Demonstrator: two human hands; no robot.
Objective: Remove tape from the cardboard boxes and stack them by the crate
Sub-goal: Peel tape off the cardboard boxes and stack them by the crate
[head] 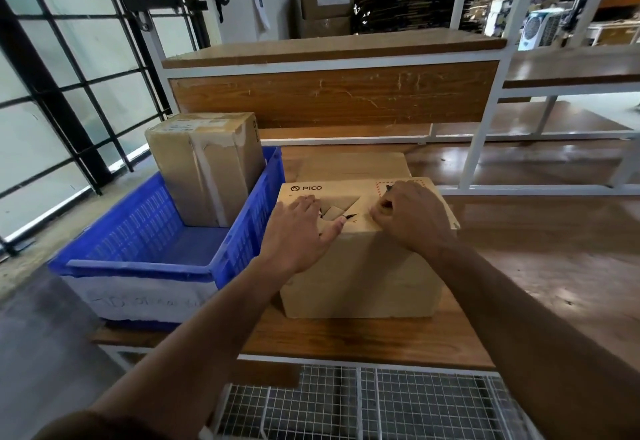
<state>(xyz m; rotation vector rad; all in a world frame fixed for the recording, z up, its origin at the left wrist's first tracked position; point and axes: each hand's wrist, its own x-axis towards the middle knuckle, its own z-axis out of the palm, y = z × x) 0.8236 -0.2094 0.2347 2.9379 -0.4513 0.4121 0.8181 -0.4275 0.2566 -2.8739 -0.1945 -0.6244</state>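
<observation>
Two hands on matte cardboard box [360, 266], set on glossy wooden worktop [519, 266] beside ribbed blue plastic crate [138, 231]: left hand [301, 231] flat, fingers straight; right hand [412, 214] curled, pinching at lid.

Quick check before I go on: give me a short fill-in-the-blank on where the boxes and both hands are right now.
1. The taped box stands inside the ____ crate.
2. The box under both hands is printed with the word ____.
3. The left hand lies ____ on that box's top.
4. The right hand has its fingers ____ at the box's top.

Missing words: blue; PICO; flat; curled
</observation>
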